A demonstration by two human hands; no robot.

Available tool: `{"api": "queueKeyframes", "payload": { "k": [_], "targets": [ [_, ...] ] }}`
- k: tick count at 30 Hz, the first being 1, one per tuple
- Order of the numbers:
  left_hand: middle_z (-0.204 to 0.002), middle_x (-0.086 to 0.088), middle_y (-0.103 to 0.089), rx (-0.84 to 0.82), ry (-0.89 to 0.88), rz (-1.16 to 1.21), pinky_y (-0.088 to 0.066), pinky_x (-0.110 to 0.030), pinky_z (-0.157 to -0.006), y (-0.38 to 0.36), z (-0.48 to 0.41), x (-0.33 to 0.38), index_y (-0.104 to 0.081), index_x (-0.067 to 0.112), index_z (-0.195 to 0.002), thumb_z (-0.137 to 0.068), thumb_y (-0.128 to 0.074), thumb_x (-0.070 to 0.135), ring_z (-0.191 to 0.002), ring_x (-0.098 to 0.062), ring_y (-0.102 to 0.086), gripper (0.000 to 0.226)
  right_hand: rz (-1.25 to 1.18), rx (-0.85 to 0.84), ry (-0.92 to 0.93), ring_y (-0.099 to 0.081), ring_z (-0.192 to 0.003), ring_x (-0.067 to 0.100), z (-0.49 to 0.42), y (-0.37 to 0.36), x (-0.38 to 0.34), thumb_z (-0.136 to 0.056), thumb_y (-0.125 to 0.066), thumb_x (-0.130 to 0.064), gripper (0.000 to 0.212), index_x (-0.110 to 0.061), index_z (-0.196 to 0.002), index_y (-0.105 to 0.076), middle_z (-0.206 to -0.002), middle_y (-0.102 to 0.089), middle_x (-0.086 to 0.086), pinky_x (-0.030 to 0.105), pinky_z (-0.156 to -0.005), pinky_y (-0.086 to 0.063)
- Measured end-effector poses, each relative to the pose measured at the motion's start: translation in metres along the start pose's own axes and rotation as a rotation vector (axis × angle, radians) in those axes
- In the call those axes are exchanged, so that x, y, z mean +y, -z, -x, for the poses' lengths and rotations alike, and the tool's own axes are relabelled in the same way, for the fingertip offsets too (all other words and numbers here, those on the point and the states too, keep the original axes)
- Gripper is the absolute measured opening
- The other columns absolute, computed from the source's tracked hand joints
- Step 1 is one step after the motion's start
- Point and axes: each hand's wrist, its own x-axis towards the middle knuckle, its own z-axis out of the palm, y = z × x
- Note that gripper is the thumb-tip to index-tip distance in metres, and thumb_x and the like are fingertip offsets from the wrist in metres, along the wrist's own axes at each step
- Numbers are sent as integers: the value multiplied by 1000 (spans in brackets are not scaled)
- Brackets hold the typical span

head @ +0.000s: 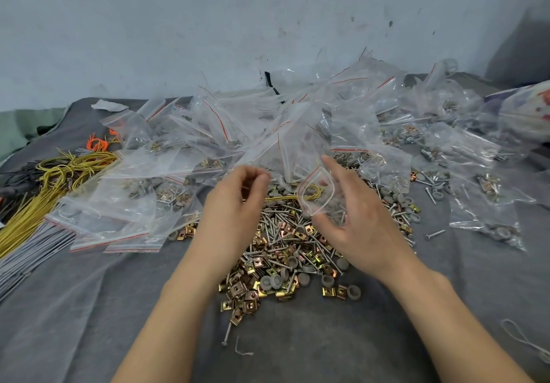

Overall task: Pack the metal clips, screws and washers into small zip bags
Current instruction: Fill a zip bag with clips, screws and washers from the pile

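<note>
A loose heap of brass-coloured metal clips (238,290), screws (279,222) and grey washers (269,282) lies on the grey cloth (89,308) in front of me. Just above the heap, my right hand (354,222) holds a small clear zip bag (315,196) with its red-lined mouth spread open towards the left. My left hand (235,204) hovers beside it with curled fingers, thumb against fingertips. A thin yellow wire (282,197) runs from those fingers into the bag's mouth; its end inside the hand is hidden.
Several filled and empty zip bags (226,132) are piled behind and on both sides of the heap. Bundles of yellow wire (56,174), orange ties (98,144) and grey strips (26,251) lie at the left. A stray screw (435,234) lies right. A wall stands behind.
</note>
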Motion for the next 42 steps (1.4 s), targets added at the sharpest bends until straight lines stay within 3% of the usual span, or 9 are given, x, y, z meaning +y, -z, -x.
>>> {"api": "queueKeyframes", "payload": {
  "k": [5,8,13,18,22,26,29,34,42],
  "targets": [
    [-83,22,-63,-37,-109,78,-38,-5,-65,-4,1,25,-70,27,-104,-99,-57,23,-76,10,-56,14,-5,10,4,-46,-118,2,0,0,-2,-90,-54,-51,77,-30,-157,-22,-131,-52,-9,38,-108,-40],
    [-99,18,-65,-151,-165,14,-39,-4,-73,-11,4,30,-68,24,-113,-99,-57,20,-87,10,-57,19,-3,15,11,-49,-117,5,0,-1,-3,-89,-53,-51,77,-27,-157,-25,-128,-54,-8,41,-107,-43],
    [-97,17,-62,-164,-181,97,-44,-9,-71,-11,6,30,-59,26,-127,-100,-54,25,-88,6,-60,27,-4,15,13,-51,-119,8,-1,-1,-1,-89,-52,-52,77,-27,-157,-25,-130,-54,-6,42,-107,-43],
    [-94,21,-61,-97,-95,-35,-51,-16,-66,2,0,7,-57,31,-125,-101,-51,28,-85,9,-58,25,15,27,16,-49,-122,8,0,0,1,-91,-51,-52,75,-24,-157,-27,-133,-55,-4,34,-106,-39],
    [-104,17,-65,-263,6,-335,-42,-7,-67,0,3,-14,-61,28,-121,-101,-49,32,-76,7,-56,23,10,30,4,-47,-119,6,-1,1,2,-92,-56,-47,74,-26,-157,-26,-131,-56,-3,30,-104,-35],
    [-101,10,-68,-393,24,-533,-54,-33,-83,-7,10,-18,-67,24,-112,-99,-52,37,-88,-7,-62,24,3,42,6,-46,-119,5,-1,1,2,-94,-63,-37,74,-26,-157,-27,-130,-56,-2,29,-105,-33],
    [-110,7,-64,-389,16,-630,-52,-38,-88,-13,12,-17,-63,25,-116,-98,-52,41,-99,-13,-61,26,0,45,8,-44,-119,2,0,1,2,-94,-65,-36,74,-26,-157,-27,-130,-56,-3,29,-105,-33],
    [-125,3,-55,-348,-46,-705,-49,-40,-94,-26,15,-16,-55,26,-132,-102,-45,34,-116,-20,-54,33,-1,34,7,-44,-123,4,0,2,3,-94,-65,-35,75,-26,-158,-26,-133,-55,-3,30,-107,-32],
    [-115,8,-58,-328,-36,-595,-49,-36,-90,-24,14,-18,-56,26,-110,-98,-50,27,-106,-14,-53,13,8,30,10,-49,-119,8,-1,2,3,-92,-58,-42,74,-25,-157,-27,-127,-58,-3,31,-105,-35]
  ]
}}
